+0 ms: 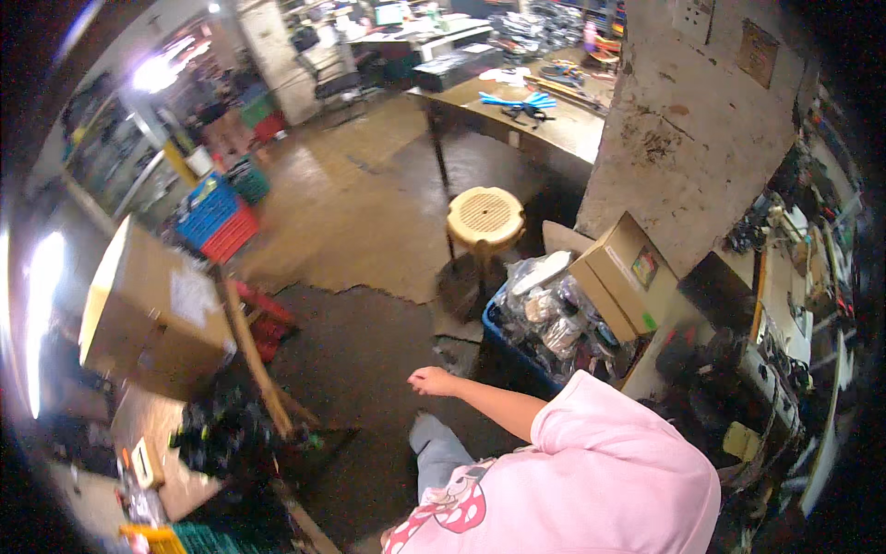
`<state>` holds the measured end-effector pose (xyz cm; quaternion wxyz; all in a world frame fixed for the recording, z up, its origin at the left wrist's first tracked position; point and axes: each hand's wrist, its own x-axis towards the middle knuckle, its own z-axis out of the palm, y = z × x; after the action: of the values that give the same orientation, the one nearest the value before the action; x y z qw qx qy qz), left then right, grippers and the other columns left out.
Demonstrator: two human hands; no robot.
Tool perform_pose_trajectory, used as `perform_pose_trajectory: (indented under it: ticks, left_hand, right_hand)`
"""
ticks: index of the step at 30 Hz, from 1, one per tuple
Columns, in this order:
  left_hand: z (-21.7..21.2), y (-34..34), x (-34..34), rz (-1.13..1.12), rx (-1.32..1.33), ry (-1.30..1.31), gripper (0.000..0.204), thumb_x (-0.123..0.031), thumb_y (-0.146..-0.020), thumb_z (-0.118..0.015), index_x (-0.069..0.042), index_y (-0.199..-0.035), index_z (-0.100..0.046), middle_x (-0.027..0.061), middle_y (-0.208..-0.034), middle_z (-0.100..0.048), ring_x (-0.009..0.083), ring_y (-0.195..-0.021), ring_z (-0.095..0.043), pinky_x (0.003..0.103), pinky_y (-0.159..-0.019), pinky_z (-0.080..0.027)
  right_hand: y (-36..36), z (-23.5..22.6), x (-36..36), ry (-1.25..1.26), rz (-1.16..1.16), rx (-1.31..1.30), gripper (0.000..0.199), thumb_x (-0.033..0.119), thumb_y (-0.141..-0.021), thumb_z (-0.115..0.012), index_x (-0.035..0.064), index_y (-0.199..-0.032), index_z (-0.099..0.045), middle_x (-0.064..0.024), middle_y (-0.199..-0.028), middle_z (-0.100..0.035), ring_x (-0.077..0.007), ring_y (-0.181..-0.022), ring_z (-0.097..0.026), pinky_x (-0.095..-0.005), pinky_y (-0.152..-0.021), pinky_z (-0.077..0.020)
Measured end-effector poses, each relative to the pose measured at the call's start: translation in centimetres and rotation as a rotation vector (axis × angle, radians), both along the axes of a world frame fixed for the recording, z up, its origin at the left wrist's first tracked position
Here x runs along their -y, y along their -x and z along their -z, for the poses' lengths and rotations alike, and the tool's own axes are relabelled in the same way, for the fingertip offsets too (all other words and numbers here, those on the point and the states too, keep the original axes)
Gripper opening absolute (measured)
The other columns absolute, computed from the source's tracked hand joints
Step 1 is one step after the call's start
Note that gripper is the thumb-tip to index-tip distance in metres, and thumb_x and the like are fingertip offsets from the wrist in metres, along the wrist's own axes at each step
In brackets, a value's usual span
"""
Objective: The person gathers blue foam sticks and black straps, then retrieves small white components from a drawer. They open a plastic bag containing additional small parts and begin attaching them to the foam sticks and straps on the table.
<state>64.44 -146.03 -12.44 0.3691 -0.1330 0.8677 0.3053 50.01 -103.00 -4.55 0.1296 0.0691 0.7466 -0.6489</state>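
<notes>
Seemingly between handling steps, I held my right hand [431,380] ahead, its fingers too blurred to tell together or apart, my left hand unseen, while the blue bin [514,354] of bagged goods [559,332], at two o'clock from it, likely called for a closer reach.

Right hand [432,380]: fingers blurred, grip unclear to me. Left hand: hidden. Shirt [618,471]: cut by lower edge. Bin [510,347]: bagged contents indistinct.

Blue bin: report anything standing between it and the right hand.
Nothing visible stands between the right hand and the blue bin; a cardboard box is beyond, toward the bin's right side.
</notes>
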Motion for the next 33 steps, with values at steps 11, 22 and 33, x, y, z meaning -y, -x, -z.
perform_pose_trajectory:
  ticks: [11,22,33]
  left_hand:
    - [4.1,47.9,-23.4,0.393,-0.145,-0.153,0.019,-0.017,-0.087,-0.045,-0.005,-0.084,-0.059,0.0067,-0.076,-0.061,0.0203,-0.067,-0.057,0.034,-0.059,-0.046]
    - [-0.2,92.3,-51.4,-0.164,0.235,-0.839,0.018,-0.023,-0.084,-0.055,-0.008,-0.094,-0.056,0.0032,-0.067,-0.053,0.0145,-0.048,-0.048,0.028,-0.040,-0.036]
    - [2.9,98.6,-76.5,1.007,0.115,-0.117,0.022,-0.026,-0.080,-0.058,-0.004,-0.083,-0.064,0.0074,-0.067,-0.060,0.0164,-0.056,-0.057,0.032,-0.050,-0.046]
  right_hand:
    - [-2.0,12.2,-22.7,-0.653,0.115,1.024,0.035,0.024,-0.068,-0.058,0.0086,-0.098,-0.067,-0.0165,-0.102,-0.063,-0.0311,-0.094,-0.061,-0.0414,-0.079,-0.0478]
    - [24.1,11.0,-38.0,-0.244,0.675,0.671,0.032,0.029,-0.078,-0.058,0.0026,-0.095,-0.066,-0.0140,-0.094,-0.065,-0.0236,-0.090,-0.061,-0.0388,-0.081,-0.0460]
    - [43.2,-2.2,-63.7,-0.104,1.378,0.165,0.031,0.029,-0.090,-0.051,0.0049,-0.108,-0.058,-0.0044,-0.089,-0.062,-0.0125,-0.075,-0.059,-0.0273,-0.063,-0.0480]
